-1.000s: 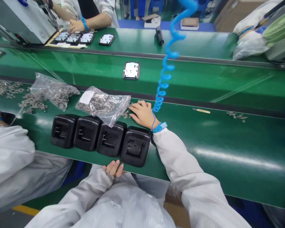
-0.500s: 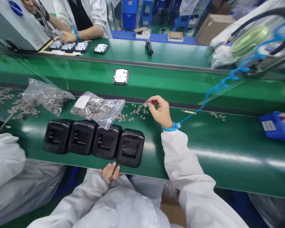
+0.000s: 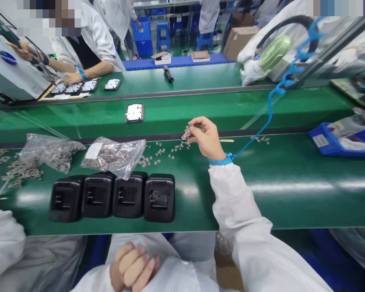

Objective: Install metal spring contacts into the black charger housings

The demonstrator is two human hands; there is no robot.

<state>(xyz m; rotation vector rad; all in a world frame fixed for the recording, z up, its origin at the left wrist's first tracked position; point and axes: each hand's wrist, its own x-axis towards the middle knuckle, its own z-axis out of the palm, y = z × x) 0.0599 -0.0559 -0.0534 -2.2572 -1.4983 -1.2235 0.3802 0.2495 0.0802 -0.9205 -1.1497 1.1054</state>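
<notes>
Four housings [image 3: 128,195] and metal clips [image 3: 160,152] share the green bench [image 3: 292,207] (stools [image 3: 163,33] beyond).

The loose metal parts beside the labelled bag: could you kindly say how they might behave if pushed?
The loose metal parts look thin and looped, so they may snag on one another. Being so small, each would probably feel light. Pushed, they could slide and scatter, since the green bench looks smooth and shiny.

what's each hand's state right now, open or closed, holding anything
Left hand: loosely closed, nothing visible in its grip.
Right hand: closed, pinching small metal pieces.
</notes>
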